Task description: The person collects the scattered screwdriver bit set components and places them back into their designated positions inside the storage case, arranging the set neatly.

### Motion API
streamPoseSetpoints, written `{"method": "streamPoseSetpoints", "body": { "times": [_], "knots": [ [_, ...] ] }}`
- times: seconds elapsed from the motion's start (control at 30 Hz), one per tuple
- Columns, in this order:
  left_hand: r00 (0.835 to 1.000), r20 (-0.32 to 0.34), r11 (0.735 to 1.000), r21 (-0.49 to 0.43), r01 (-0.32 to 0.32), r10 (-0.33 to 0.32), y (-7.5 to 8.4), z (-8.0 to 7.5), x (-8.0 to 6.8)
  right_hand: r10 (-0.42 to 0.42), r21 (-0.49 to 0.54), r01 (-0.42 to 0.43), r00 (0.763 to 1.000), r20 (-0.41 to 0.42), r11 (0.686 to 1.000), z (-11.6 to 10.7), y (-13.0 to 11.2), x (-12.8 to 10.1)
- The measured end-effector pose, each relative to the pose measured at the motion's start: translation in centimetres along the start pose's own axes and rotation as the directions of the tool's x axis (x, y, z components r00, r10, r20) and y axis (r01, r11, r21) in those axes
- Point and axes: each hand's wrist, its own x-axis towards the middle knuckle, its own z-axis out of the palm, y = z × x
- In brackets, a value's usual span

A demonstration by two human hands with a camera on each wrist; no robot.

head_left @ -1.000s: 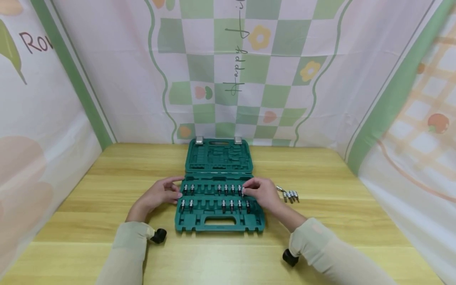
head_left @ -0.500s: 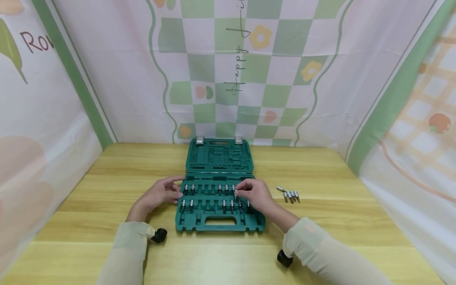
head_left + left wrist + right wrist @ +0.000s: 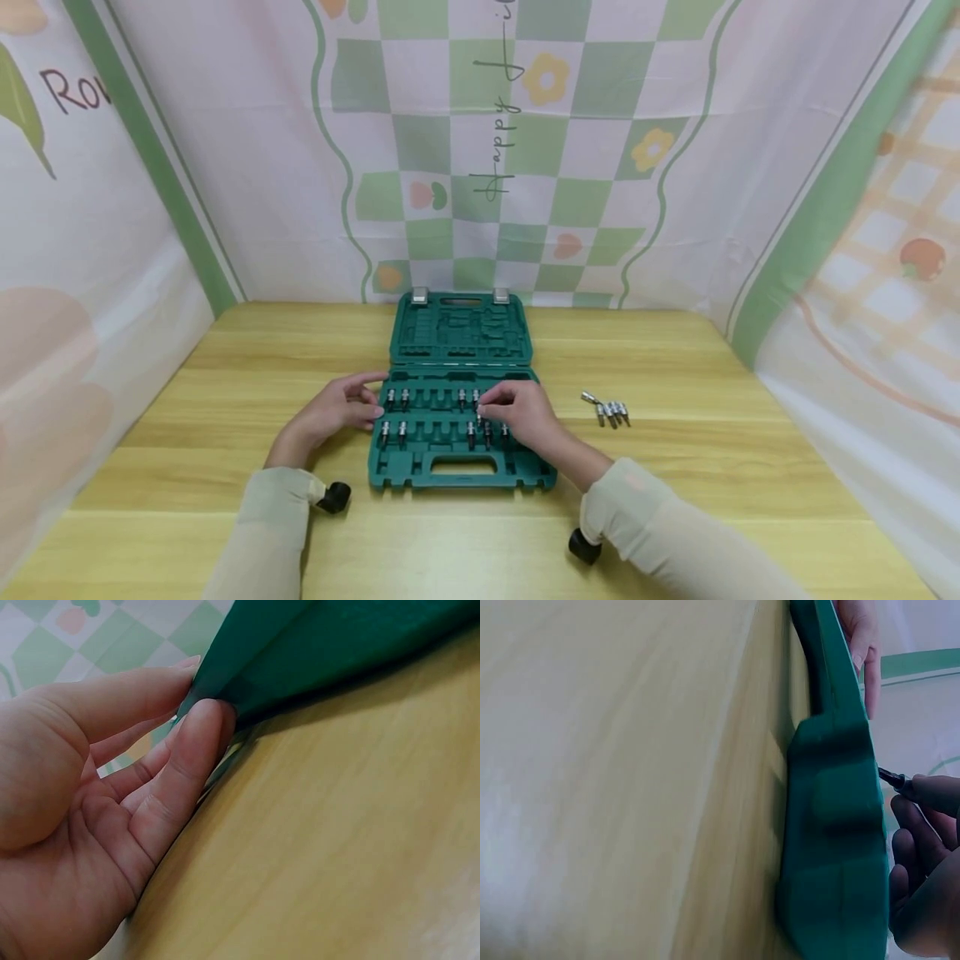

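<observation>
Head view shows a wood-grain tabletop [image 3: 465,550] before a checked, flower-printed cloth [image 3: 517,125]. Silver with a dark tip, a bit socket [image 3: 480,420] is pinched between the right hand's [image 3: 522,417] thumb and finger over the case's near half; contact there is unclear. The left hand [image 3: 330,410], fingers loosely spread, touches the left edge of the open green case [image 3: 390,477], which holds two rows of bit sockets [image 3: 402,433]. Loose bit sockets [image 3: 614,413] lie to its right.
</observation>
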Motion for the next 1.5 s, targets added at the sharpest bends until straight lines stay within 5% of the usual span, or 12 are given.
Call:
{"method": "streamPoseSetpoints", "body": {
  "times": [0.9,1.5],
  "knots": [
    [1.0,0.009,1.0,-0.001,-0.01,0.01,0.1,0.0,-0.2,-0.062,-0.028,0.065,0.994,0.086,0.998,2.4,-0.8,-0.2],
    [1.0,-0.003,1.0,0.009,0.008,-0.008,0.0,0.0,0.0,-0.079,-0.195,0.111,0.983,0.165,0.975,2.6,-1.4,0.7]
  ]
}}
